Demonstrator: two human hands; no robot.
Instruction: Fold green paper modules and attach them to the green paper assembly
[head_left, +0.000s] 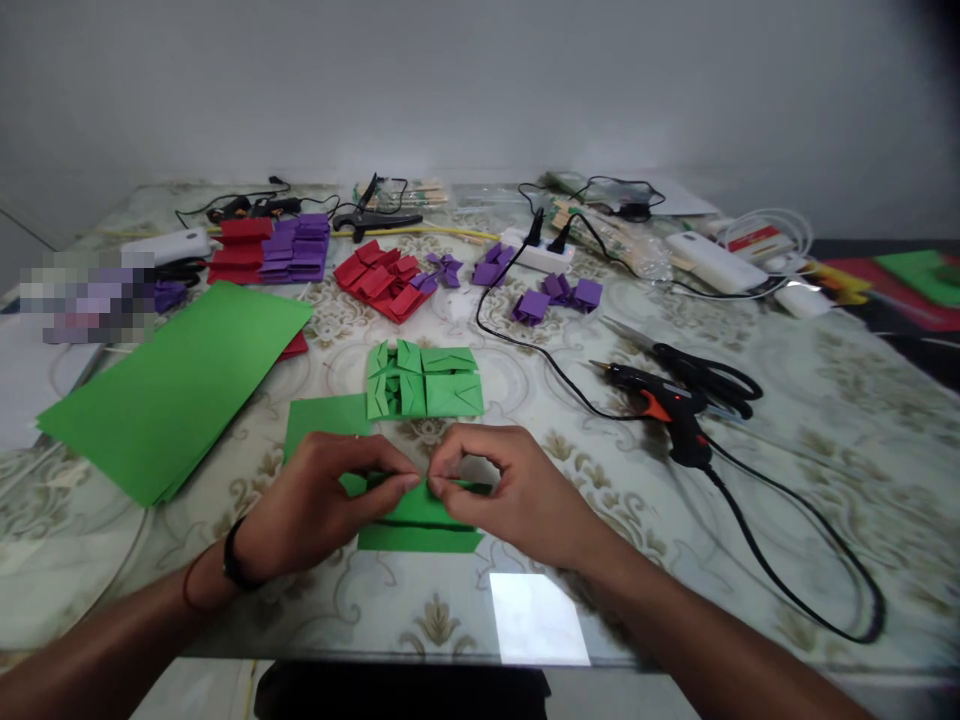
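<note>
My left hand [322, 500] and my right hand [510, 490] meet at the fingertips over a small green paper piece [420, 525] lying on the table. Both hands pinch its upper folded edge between thumb and fingers. A flat green paper square [322, 418] lies partly under my left hand. Just beyond my hands sits a cluster of folded green paper pieces [424, 380].
A stack of green sheets [180, 385] lies at the left. Folded red pieces [382, 280] and purple pieces [296, 248] lie farther back. A black glue gun [671, 415] with its cord, black scissors [701, 372] and a white power strip [536, 255] are on the right.
</note>
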